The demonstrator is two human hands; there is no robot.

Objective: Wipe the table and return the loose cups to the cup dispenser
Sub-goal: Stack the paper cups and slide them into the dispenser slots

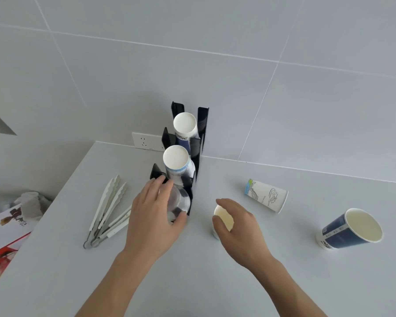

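Note:
A black cup dispenser (202,124) stands at the back of the white table (215,282), with paper cup stacks in its far slot (184,123) and middle slot (176,157). My left hand (151,216) grips a clear plastic cup (180,202) at the dispenser's front slot. My right hand (238,227) closes around a small paper cup (223,217) standing on the table. A white printed cup (266,195) lies on its side to the right. A dark blue cup (350,229) lies tipped at the far right.
White plastic tongs (108,209) lie left of the dispenser. A wall socket (146,141) sits behind it on the tiled wall. Off the table's left edge are a printed box (2,243) and crumpled bags (28,202).

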